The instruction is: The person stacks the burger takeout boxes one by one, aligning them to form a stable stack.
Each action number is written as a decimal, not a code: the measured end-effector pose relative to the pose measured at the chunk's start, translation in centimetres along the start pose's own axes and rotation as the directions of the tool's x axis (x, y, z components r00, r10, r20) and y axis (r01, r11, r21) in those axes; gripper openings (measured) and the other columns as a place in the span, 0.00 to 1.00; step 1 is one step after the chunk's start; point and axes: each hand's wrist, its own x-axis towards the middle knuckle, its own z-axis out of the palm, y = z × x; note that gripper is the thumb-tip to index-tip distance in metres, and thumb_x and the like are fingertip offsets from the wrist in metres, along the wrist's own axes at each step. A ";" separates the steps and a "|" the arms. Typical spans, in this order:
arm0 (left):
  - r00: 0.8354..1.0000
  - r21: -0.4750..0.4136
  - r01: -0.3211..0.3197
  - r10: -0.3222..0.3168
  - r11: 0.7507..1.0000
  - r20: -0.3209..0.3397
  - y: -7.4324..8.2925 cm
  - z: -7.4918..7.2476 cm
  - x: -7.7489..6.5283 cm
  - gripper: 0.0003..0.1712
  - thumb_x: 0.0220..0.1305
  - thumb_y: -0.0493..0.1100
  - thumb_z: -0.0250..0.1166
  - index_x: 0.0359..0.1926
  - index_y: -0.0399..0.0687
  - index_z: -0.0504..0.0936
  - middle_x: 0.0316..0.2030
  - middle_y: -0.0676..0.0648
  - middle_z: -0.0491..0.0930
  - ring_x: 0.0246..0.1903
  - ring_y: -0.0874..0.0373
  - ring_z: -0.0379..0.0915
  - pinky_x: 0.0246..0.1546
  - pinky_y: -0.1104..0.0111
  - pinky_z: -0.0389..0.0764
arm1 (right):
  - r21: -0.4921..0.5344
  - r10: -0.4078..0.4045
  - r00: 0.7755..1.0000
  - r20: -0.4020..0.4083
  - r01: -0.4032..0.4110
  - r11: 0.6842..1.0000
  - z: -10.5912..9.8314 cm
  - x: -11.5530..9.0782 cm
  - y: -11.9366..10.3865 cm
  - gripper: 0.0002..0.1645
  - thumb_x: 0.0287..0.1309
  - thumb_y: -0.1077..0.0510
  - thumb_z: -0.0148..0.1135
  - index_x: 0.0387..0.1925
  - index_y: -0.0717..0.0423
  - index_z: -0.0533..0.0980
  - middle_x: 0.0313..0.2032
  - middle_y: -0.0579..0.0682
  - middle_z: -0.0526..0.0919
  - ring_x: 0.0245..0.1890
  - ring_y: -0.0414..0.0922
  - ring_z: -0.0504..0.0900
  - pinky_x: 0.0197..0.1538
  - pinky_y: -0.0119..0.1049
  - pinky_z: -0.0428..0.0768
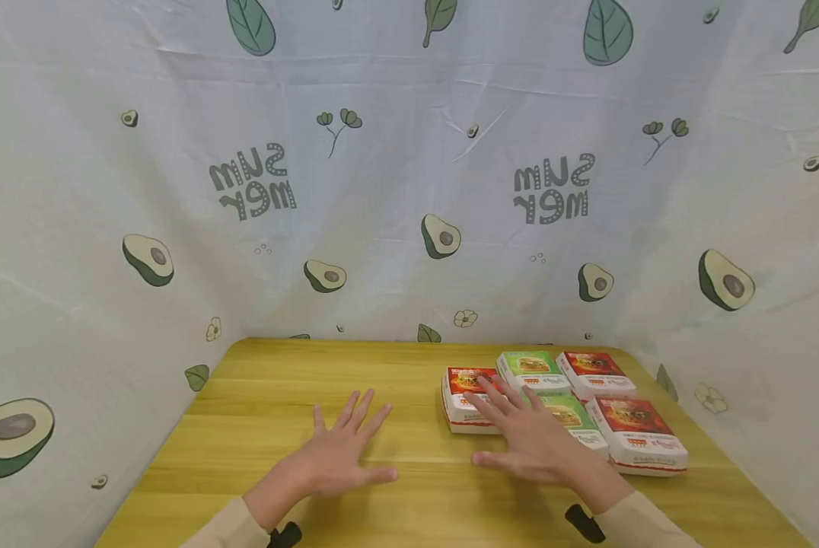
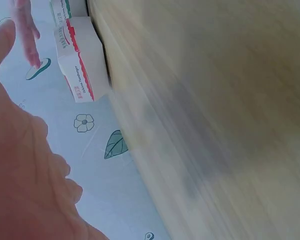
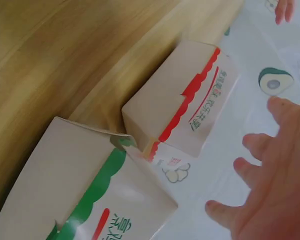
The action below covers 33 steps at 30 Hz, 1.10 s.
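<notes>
My left hand (image 1: 337, 459) hovers over the wooden table with its fingers spread and nothing in its grasp. To the right, my right hand (image 1: 534, 441) is also spread and holds nothing. It hangs above a cluster of hamburger boxes, partly covering a red-topped box (image 1: 466, 379) and a green-topped box (image 1: 568, 412). Beyond it stand another green-topped box (image 1: 534, 364) and a red-topped box (image 1: 596, 364). A further red-topped box (image 1: 634, 418) sits at the near right. In the right wrist view, the right fingers are apart from the red-trimmed box (image 3: 162, 85) and green-trimmed box (image 3: 55, 170).
The yellow wooden table (image 1: 293, 380) ends at a pale cloth backdrop (image 1: 382, 190) printed with avocados and leaves, which also hangs along both sides. All the boxes stand on the table's right half. Dark wrist straps (image 1: 286, 534) show at both cuffs.
</notes>
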 end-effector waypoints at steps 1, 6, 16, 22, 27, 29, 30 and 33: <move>1.000 -0.003 -0.004 0.004 1.000 -0.002 0.0 0.1 0.1 0.55 0.62 0.80 0.51 0.81 0.66 0.41 0.81 0.45 0.31 0.79 0.42 0.28 0.60 0.20 0.38 | -0.001 0.005 1.000 -0.005 -0.005 1.000 0.0 0.0 0.0 0.53 0.58 0.20 0.52 0.78 0.39 0.58 0.78 0.50 0.56 0.77 0.58 0.54 0.70 0.70 0.53; 0.999 -0.027 -0.018 0.017 0.999 -0.036 0.1 0.5 0.9 0.54 0.61 0.80 0.52 0.81 0.68 0.45 0.81 0.44 0.39 0.79 0.43 0.36 0.65 0.26 0.46 | -0.001 0.041 0.998 -0.055 -0.041 0.999 -0.2 -0.3 0.4 0.51 0.57 0.18 0.51 0.75 0.38 0.63 0.70 0.50 0.71 0.70 0.59 0.67 0.67 0.65 0.64; 0.983 -0.104 -0.055 0.036 0.993 -0.179 1.5 0.8 3.3 0.43 0.66 0.70 0.58 0.76 0.58 0.62 0.72 0.45 0.65 0.70 0.47 0.64 0.66 0.45 0.68 | 0.004 0.086 0.991 -0.102 -0.086 0.996 -0.1 -0.9 1.8 0.44 0.59 0.24 0.57 0.70 0.41 0.71 0.67 0.48 0.75 0.67 0.57 0.73 0.65 0.62 0.69; 0.975 -0.154 -0.088 0.054 0.984 -0.214 2.0 1.1 5.0 0.43 0.67 0.72 0.56 0.75 0.58 0.63 0.72 0.47 0.65 0.69 0.48 0.65 0.65 0.49 0.71 | 0.022 0.081 0.988 -0.134 -0.079 0.997 0.1 -1.4 2.3 0.42 0.60 0.27 0.60 0.70 0.41 0.71 0.67 0.48 0.75 0.65 0.56 0.74 0.61 0.63 0.73; 0.972 -0.209 -0.105 0.056 0.972 -0.229 3.0 1.3 6.3 0.43 0.66 0.71 0.58 0.76 0.60 0.61 0.74 0.46 0.62 0.70 0.46 0.63 0.64 0.47 0.72 | 0.043 0.073 0.984 -0.165 -0.066 0.997 0.1 -1.9 2.8 0.40 0.61 0.32 0.64 0.70 0.44 0.71 0.68 0.51 0.74 0.66 0.57 0.73 0.59 0.64 0.73; 0.972 -0.228 -0.104 0.050 0.968 -0.231 3.5 1.2 6.9 0.44 0.66 0.70 0.59 0.76 0.61 0.61 0.75 0.45 0.60 0.71 0.46 0.62 0.64 0.46 0.72 | 0.048 0.075 0.983 -0.170 -0.067 0.997 0.1 -2.0 2.9 0.40 0.61 0.35 0.65 0.70 0.45 0.70 0.68 0.51 0.73 0.66 0.58 0.73 0.60 0.65 0.72; 0.972 -0.237 -0.103 0.048 0.966 -0.229 3.7 1.2 7.2 0.44 0.66 0.69 0.60 0.76 0.61 0.61 0.75 0.46 0.60 0.71 0.46 0.61 0.64 0.46 0.71 | 0.045 0.077 0.982 -0.171 -0.070 0.997 0.2 -2.1 3.0 0.40 0.61 0.35 0.65 0.70 0.45 0.70 0.68 0.51 0.73 0.66 0.58 0.73 0.60 0.65 0.72; 0.972 -0.255 -0.099 0.038 0.962 -0.231 4.2 1.3 8.1 0.44 0.65 0.68 0.61 0.76 0.62 0.60 0.75 0.45 0.58 0.72 0.45 0.60 0.65 0.45 0.70 | 0.039 0.088 0.982 -0.167 -0.083 0.996 0.2 -2.3 3.1 0.40 0.61 0.35 0.65 0.69 0.45 0.71 0.69 0.53 0.72 0.66 0.60 0.72 0.60 0.66 0.71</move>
